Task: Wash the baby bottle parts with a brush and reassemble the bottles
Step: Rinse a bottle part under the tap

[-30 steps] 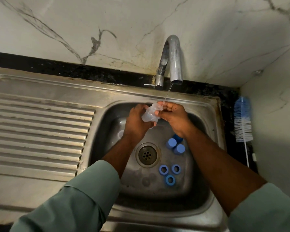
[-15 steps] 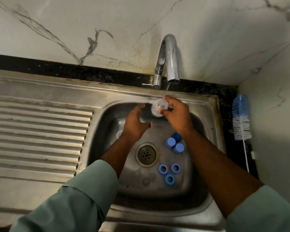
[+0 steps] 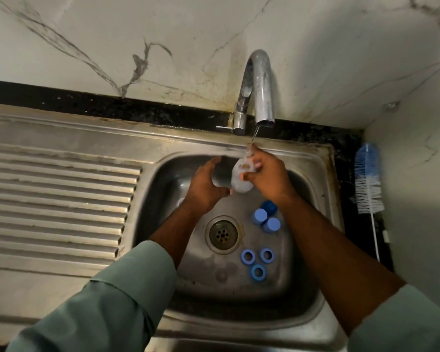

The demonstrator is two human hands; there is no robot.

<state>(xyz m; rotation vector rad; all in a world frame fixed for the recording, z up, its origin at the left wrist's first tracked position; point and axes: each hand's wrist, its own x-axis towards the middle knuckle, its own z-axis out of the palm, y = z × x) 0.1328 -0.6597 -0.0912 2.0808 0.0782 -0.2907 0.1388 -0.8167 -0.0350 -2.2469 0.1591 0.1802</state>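
My right hand (image 3: 269, 174) grips a small clear baby bottle (image 3: 240, 177) under the thin stream from the tap (image 3: 261, 90), over the back of the sink (image 3: 313, 189). My left hand (image 3: 205, 186) hovers just left of the bottle with fingers apart, its fingertips close to the bottle's base. On the sink floor lie three blue caps (image 3: 266, 217) and three blue screw rings (image 3: 257, 261). A blue and white bottle brush (image 3: 367, 181) lies on the dark counter to the right of the sink.
The drain (image 3: 222, 235) sits mid-basin. A ribbed steel draining board (image 3: 59, 199) stretches to the left. A marble wall rises behind the tap and on the right side, close to the brush.
The bottle was held by both hands, then upright under the stream in the right hand alone. Now it is tilted, and the left hand has come back close beside it.
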